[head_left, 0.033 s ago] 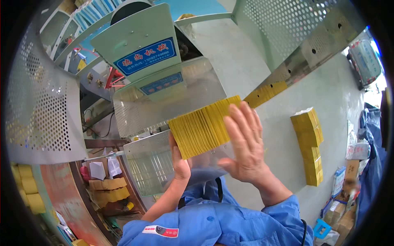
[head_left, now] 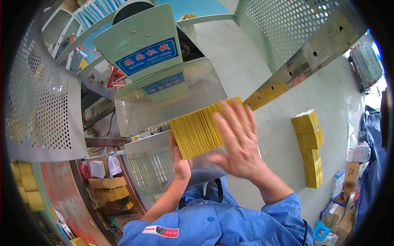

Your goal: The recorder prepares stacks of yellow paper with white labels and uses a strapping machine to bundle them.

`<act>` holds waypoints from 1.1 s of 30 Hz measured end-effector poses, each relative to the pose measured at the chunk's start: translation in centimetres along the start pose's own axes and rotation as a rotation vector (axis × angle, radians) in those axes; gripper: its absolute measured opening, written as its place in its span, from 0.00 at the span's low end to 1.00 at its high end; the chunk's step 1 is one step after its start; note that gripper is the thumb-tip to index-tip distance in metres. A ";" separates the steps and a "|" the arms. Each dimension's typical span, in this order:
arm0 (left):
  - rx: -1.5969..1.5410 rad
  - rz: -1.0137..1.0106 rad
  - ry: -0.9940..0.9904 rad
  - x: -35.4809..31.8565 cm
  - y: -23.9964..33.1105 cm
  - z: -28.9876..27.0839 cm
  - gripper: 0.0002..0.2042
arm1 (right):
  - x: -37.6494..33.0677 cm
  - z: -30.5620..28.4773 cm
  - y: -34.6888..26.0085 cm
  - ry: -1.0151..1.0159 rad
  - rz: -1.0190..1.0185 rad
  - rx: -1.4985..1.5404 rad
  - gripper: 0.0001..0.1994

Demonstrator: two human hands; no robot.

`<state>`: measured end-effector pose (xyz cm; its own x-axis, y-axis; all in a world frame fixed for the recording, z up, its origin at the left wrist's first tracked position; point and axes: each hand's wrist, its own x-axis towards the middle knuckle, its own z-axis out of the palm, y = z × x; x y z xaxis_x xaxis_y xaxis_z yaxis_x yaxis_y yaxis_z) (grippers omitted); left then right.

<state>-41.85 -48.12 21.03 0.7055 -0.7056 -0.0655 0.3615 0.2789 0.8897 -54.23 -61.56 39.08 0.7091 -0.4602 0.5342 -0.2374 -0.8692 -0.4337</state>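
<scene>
A long stack of yellow paper sheets (head_left: 197,133) stands on edge in front of the machine's metal plate, its thin layers facing up. My left hand (head_left: 180,164) is closed against the left end of the stack, with the fingers partly hidden behind it. Over the right part of the stack is my right hand (head_left: 240,149), flat, fingers stretched out and thumb apart, gripping nothing. Whether its palm touches the paper I cannot tell. Behind the paper rises a shiny perforated metal plate (head_left: 172,96).
A pale green machine panel (head_left: 139,37) stands at the back. Perforated guards (head_left: 45,106) flank both sides, with a metal bar (head_left: 295,67) at the right. Bundled yellow paper (head_left: 308,143) forms a row on the right-hand floor. A shelf with paper bundles (head_left: 108,190) is at lower left.
My right hand has moved left, further over the stack. My left hand and the paper stay almost where they were.
</scene>
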 end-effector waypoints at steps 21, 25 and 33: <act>0.653 0.155 0.170 -1.9 -4.4 -3.0 0.21 | -9.8 -1.7 11.1 0.131 0.198 0.343 0.26; 0.017 -0.009 0.198 -1.4 -2.6 -1.2 0.23 | -13.0 2.3 13.6 -0.081 0.597 0.586 0.28; 0.082 -0.115 0.222 -0.8 1.0 -1.3 0.25 | -11.0 4.9 11.4 -0.098 0.518 0.559 0.29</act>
<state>-41.28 -46.42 21.43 0.7826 -0.5666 -0.2579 0.4028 0.1451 0.9037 -61.46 -65.49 24.75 0.6608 -0.7429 0.1071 -0.2031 -0.3145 -0.9273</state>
